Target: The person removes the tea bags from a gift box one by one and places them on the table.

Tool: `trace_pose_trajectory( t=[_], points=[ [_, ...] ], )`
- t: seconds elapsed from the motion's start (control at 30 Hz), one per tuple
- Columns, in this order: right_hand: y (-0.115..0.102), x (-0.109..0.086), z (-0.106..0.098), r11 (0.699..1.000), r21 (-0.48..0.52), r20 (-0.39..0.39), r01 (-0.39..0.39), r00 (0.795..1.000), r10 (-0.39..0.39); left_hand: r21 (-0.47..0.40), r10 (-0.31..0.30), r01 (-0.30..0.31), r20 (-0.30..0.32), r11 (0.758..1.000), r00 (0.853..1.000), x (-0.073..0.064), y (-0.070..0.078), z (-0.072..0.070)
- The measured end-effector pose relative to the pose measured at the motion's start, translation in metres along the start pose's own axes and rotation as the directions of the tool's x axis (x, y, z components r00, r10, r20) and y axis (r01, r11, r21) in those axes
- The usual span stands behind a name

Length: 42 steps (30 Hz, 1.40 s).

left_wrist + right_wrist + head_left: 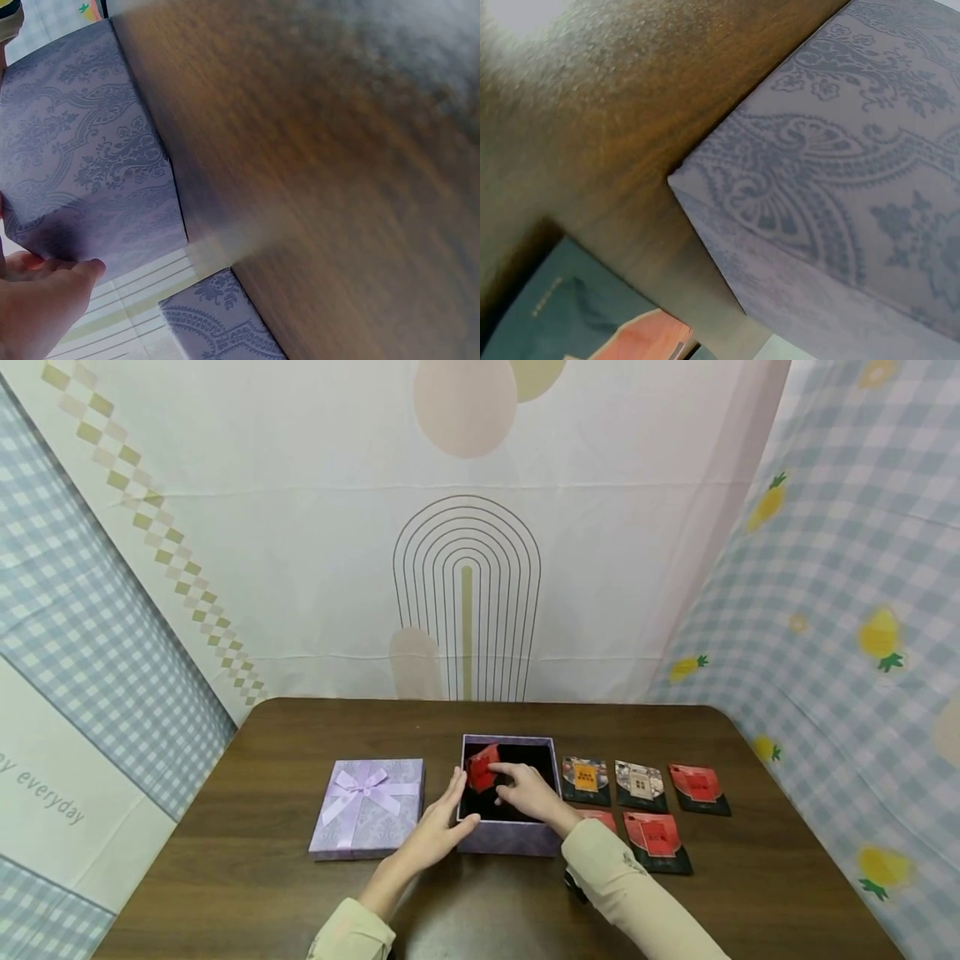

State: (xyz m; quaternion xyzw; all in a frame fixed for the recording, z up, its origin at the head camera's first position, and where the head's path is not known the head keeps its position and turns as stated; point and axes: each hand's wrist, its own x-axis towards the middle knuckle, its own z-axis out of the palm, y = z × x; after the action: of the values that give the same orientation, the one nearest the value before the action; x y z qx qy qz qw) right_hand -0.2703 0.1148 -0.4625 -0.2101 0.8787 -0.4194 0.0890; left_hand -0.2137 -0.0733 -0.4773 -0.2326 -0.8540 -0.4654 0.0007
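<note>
A lavender patterned gift box with a black interior stands on the table, its top off. Inside, at the left, a red packet leans at a tilt. My right hand reaches over the front rim into the box, its extended index finger touching the packet. My left hand rests against the box's left side with straight fingers, the thumb towards the front wall. In the left wrist view the left thumb touches the patterned wall. The right wrist view shows the box's wall but not the hand.
A lavender lid with a ribbon bow lies left of the box. To the right are several packets: one with an orange label, a pale one and red-and-black ones. The brown table ends at a patterned cloth backdrop.
</note>
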Motion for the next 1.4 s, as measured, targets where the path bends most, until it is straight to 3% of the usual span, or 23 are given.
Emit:
trace_pose_trajectory(
  t=[0.3,0.6,1.0,1.27,1.4],
  points=[
    [-0.004,-0.003,-0.008,1.000,0.006,-0.037,0.002,0.999,-0.001,0.000,-0.008,0.008,0.010,1.000,1.000,0.000,0.001,0.001],
    [-0.008,-0.015,-0.035,0.993,0.113,-0.072,-0.031,0.997,0.039,0.008,-0.003,0.003,-0.020,1.000,1.000,0.001,0.001,0.000],
    [0.007,-0.046,-0.070,0.968,0.249,-0.111,0.020,0.994,0.008,0.035,-0.011,0.012,-0.026,0.999,1.000,0.000,0.003,0.003],
    [0.020,-0.077,-0.080,0.931,0.358,-0.114,-0.074,0.986,0.123,0.059,-0.001,0.002,-0.023,0.998,1.000,-0.002,0.003,0.002],
    [0.030,-0.094,-0.086,0.938,0.347,-0.176,-0.012,0.981,0.077,0.062,0.007,-0.007,-0.010,0.998,1.000,-0.002,0.004,0.001]
  ],
)
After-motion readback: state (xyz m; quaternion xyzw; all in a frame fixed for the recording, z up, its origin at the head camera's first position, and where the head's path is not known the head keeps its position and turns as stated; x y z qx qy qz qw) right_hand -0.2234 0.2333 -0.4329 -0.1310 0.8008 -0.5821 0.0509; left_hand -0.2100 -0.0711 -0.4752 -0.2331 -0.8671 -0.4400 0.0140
